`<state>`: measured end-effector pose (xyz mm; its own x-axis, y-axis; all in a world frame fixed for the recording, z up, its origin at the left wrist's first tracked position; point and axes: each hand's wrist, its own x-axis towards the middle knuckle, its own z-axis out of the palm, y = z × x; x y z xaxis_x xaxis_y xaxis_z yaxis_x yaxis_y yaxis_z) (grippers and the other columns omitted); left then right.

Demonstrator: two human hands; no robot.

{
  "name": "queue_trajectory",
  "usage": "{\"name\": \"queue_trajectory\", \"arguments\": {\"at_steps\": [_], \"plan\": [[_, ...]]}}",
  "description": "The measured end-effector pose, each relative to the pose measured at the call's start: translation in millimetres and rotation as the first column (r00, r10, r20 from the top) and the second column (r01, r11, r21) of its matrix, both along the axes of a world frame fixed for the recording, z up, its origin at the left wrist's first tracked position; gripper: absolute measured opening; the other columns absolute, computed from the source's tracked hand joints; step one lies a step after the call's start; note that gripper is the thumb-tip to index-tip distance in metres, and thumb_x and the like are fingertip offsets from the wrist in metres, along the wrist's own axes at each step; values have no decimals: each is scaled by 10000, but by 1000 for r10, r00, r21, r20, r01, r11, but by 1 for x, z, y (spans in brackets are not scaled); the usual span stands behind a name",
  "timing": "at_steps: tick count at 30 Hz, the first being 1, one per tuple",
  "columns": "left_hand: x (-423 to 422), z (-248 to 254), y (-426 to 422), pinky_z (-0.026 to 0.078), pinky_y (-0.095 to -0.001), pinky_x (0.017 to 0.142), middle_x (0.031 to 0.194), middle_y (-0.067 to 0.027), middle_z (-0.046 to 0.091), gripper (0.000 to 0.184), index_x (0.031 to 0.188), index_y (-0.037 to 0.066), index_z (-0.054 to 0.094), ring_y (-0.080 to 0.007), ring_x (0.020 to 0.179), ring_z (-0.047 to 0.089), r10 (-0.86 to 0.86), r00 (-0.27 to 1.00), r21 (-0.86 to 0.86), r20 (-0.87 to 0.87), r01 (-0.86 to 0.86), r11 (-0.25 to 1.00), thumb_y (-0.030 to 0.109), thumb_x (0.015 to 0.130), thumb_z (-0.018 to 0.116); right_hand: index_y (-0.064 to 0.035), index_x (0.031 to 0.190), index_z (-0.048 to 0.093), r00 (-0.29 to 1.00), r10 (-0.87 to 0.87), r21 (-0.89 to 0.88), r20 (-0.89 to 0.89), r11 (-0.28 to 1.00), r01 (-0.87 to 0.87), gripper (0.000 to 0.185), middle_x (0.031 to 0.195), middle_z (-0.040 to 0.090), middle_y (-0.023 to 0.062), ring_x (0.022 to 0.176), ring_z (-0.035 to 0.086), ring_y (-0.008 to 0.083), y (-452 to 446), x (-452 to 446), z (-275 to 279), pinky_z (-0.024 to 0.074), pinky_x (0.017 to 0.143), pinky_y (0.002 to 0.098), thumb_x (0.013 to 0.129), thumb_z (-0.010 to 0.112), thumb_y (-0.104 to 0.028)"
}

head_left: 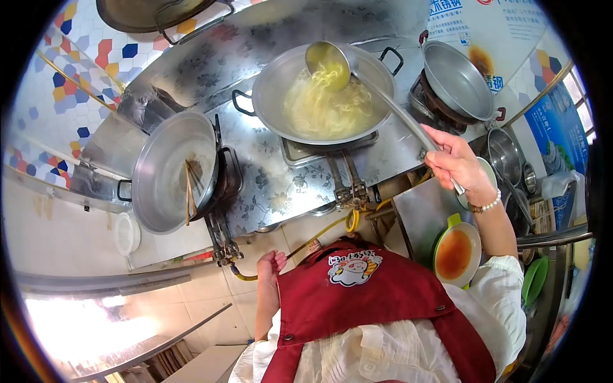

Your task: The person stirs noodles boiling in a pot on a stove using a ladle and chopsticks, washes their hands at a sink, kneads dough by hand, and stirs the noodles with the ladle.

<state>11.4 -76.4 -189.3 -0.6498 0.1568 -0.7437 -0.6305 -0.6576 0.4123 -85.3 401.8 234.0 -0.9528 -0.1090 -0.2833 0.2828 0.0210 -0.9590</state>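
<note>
A long-handled metal ladle [408,120] is gripped near its handle end by my right hand [454,159], which wears a beaded bracelet. The ladle's bowl is over the middle pan [271,86], tipped, with yellowish noodles [329,105] hanging from it into the pale yellow liquid. Down at the left of the red apron [377,306], my left hand [271,265] holds nothing; its fingers are loosely curled and apart. The middle pan sits on a burner [297,153] of the steel counter.
On the left burner is a pan [153,172] with chopsticks [189,191]. Another pan [456,80] stands at the right. A yellow-green bowl [456,249] of red-orange liquid, metal bowls [504,156] and a green basket [534,281] are at the right. A gas hose [319,233] runs below the counter.
</note>
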Motion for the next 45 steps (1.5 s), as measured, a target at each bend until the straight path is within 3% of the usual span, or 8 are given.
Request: {"name": "queue_trajectory", "arguments": {"at_steps": [8, 11, 15, 21, 28, 33, 42, 45], "plan": [[-5, 22, 16, 549, -345, 657, 874, -161, 653, 194, 1028, -1, 537, -262, 746, 645, 31, 998, -119, 48, -25, 993, 145, 929, 455, -13, 1380, 383, 919, 229, 701, -319, 710, 67, 591, 616, 497, 127, 505, 506, 158, -10, -25, -6, 426, 508, 287, 805, 519, -29], [-3, 32, 22, 549, -341, 650, 870, -161, 654, 193, 1024, 3, 539, -265, 742, 646, 37, 996, -171, 79, -23, 985, 147, 931, 450, -61, 1393, 380, 794, 385, 729, -471, 676, 105, 606, 616, 482, 127, 491, 413, 127, -7, -49, -48, 408, 509, 278, 805, 516, -12], [0, 1, 4, 550, -346, 654, 867, -163, 656, 194, 1017, 7, 542, -270, 745, 648, -3, 1000, 71, -24, 5, 997, 155, 933, 447, -61, 1417, 334, 876, 413, 785, -250, 616, -66, 619, 643, 491, 142, 512, 438, 130, -23, -59, -56, 426, 510, 278, 823, 505, -17], [6, 1, 2, 550, -370, 676, 876, -158, 661, 215, 1049, 11, 545, -272, 753, 649, 26, 996, -111, 91, -15, 994, 165, 930, 454, 28, 1167, 492, 956, 127, -60, 265, 992, -115, 303, 617, 455, 17, 444, 409, 52, -26, -48, -38, 362, 366, 225, 869, 471, -24], [-4, 11, -4, 547, -384, 693, 915, -159, 660, 210, 1052, 24, 545, -275, 783, 649, -9, 997, -127, 70, 18, 992, 167, 923, 460, 17, 1177, 443, 915, 37, -591, 401, 774, 228, 298, 748, 523, 87, 475, 415, 20, -23, -6, -33, 345, 327, 157, 887, 500, -22], [-14, -9, -22, 545, -394, 701, 931, -165, 656, 191, 1032, 36, 539, -286, 794, 647, -92, 995, 31, -38, 93, 995, 178, 927, 465, -28, 1426, 313, 982, -23, -279, 186, 958, 75, 612, 686, 482, 5, 467, 407, 34, -43, 28, -17, 331, 399, 196, 855, 531, -62], [-38, -12, -18, 538, -388, 707, 938, -158, 653, 165, 1005, 50, 538, -276, 804, 638, -181, 983, -16, 17, 182, 983, 186, 939, 473, -25, 1429, 307, 992, -10, 340, -122, 939, 52, 613, 657, 512, 1, 411, 427, 30, -57, 50, 4, 380, 387, 198, 854, 521, -43], [-43, -21, -27, 523, -374, 733, 918, -132, 650, 152, 992, 59, 536, -260, 810, 630, -251, 967, 161, -38, 253, 954, 189, 939, 477, -51, 1400, 366, 815, 119, 530, -567, 810, 251, 596, 813, 617, 135, 567, 576, 222, -58, 48, -29, 470, 537, 290, 824, 518, -24]]}}
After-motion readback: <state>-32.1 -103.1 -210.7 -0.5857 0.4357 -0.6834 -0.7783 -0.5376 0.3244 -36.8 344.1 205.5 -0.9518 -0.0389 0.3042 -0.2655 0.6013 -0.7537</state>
